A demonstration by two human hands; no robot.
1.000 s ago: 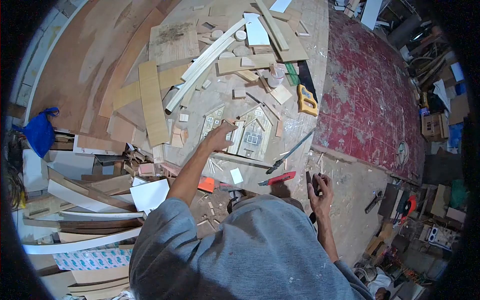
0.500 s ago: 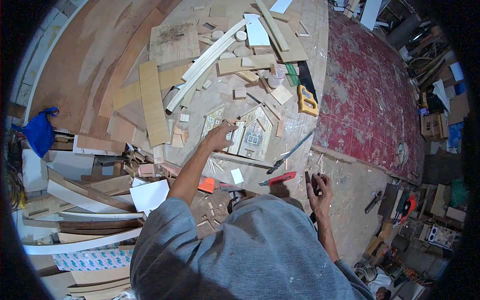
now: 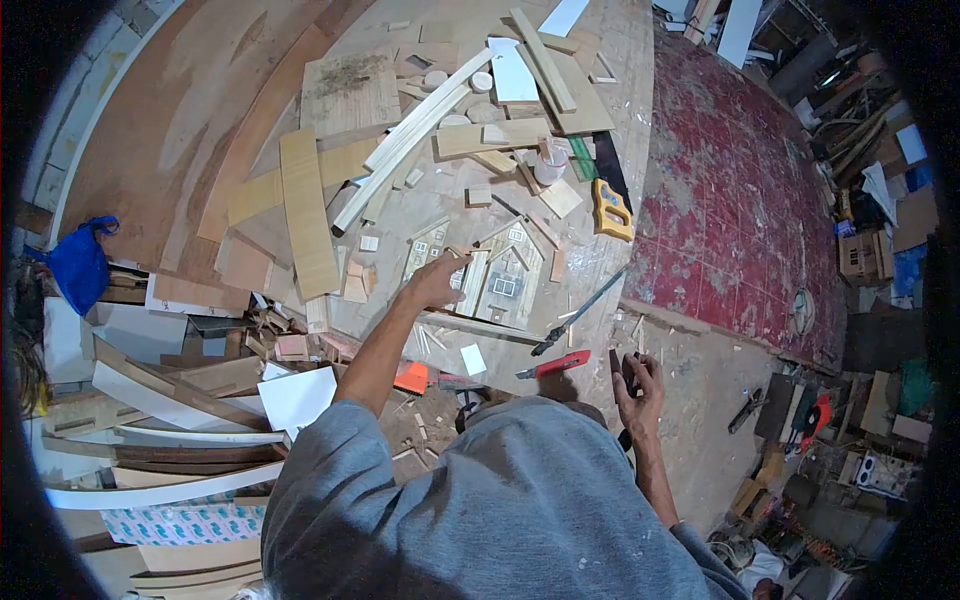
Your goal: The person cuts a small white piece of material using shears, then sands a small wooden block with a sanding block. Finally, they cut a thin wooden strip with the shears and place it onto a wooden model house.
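My left hand (image 3: 436,282) rests over the left part of a small wooden house model (image 3: 506,282) lying on the workbench, its index finger stretched toward the strips in the middle. Nothing shows in its grip. At the bench's near right edge, my right hand (image 3: 640,392) has its fingers curled round a small dark object (image 3: 617,368). Between the hands lie a red-handled cutter (image 3: 556,365) and a thin dark rod-like tool (image 3: 580,312). A white card (image 3: 473,359) sits below the model.
A yellow-handled saw (image 3: 612,210) lies at the right beside a green ruler (image 3: 583,158). Long pale wood strips (image 3: 412,135), offcuts and a small plastic cup (image 3: 549,165) are spread behind the model. Curved boards (image 3: 190,450) are stacked at lower left.
My left hand has shifted slightly, and its index finger now looks straighter over the model. My right hand has stayed almost in place with the dark object.
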